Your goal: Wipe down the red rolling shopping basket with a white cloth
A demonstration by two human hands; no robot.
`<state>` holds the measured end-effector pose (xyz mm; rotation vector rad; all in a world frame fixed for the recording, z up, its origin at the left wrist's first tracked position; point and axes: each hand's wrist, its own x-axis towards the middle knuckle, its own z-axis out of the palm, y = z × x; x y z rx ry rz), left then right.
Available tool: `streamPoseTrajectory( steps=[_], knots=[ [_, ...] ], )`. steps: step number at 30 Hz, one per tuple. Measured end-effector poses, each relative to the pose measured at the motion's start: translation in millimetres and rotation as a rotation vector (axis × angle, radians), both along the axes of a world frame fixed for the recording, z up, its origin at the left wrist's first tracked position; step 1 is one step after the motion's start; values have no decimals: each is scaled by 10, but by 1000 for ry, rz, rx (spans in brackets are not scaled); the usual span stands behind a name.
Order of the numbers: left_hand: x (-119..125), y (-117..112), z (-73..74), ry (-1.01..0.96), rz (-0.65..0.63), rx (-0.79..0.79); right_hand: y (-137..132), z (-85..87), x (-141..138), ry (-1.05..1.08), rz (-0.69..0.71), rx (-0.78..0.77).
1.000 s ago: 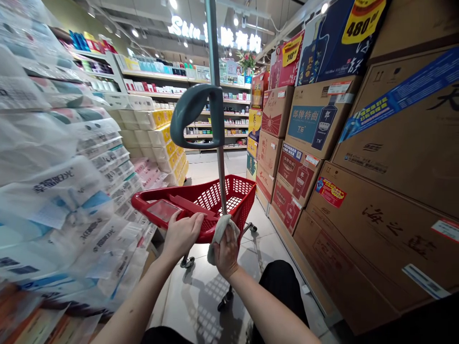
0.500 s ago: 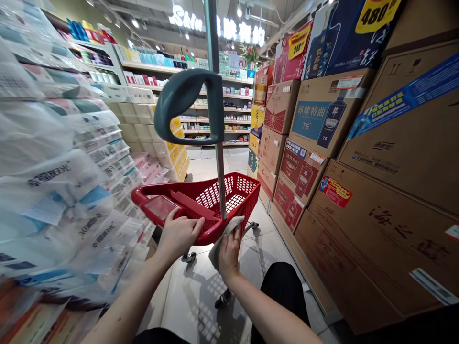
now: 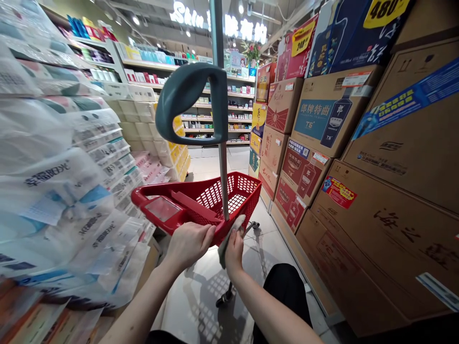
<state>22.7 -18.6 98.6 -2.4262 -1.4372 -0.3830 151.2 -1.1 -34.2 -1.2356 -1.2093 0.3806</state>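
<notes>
A red plastic shopping cart basket (image 3: pixel 179 185) with a mesh wall stands in front of me on a thin metal pole (image 3: pixel 223 181), which carries a grey-green curved handle (image 3: pixel 186 102). My left hand (image 3: pixel 190 243) grips the near rim of the basket, fingers curled over the red plastic. Just to its right, my right hand (image 3: pixel 234 251) pinches a grey cloth (image 3: pixel 229 241) against the same rim. A flat translucent panel (image 3: pixel 161 209) lies at the basket's left end. Nothing visible lies in the basket.
Stacked cardboard liquor cartons (image 3: pixel 358 191) form a wall on the right. Plastic-wrapped tissue packs (image 3: pixel 60 191) pile up on the left. Product shelves (image 3: pixel 215 110) stand at the aisle's far end. A cart wheel (image 3: pixel 224 298) rests on the tiled floor (image 3: pixel 193 310) below.
My left hand has slid right along the rim, closer to my right hand. The cloth has moved slightly along the rim, and the view has tilted a little.
</notes>
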Motion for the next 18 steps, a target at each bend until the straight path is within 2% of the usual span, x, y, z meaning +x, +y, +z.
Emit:
streamPoseTrajectory(
  steps=[3,8,13,18],
  knots=[
    [-20,3,-4,-1,-5,7,-94,218,-84,66,-40,-13],
    [-68,-3,12,-23,-50,10,-103,711,-47,36,115,106],
    [-158,-10,11,-27,-63,19,152,1320,21,-16,231,277],
    [-250,11,-20,-13,-56,49,418,1925,31,-57,288,480]
  ],
)
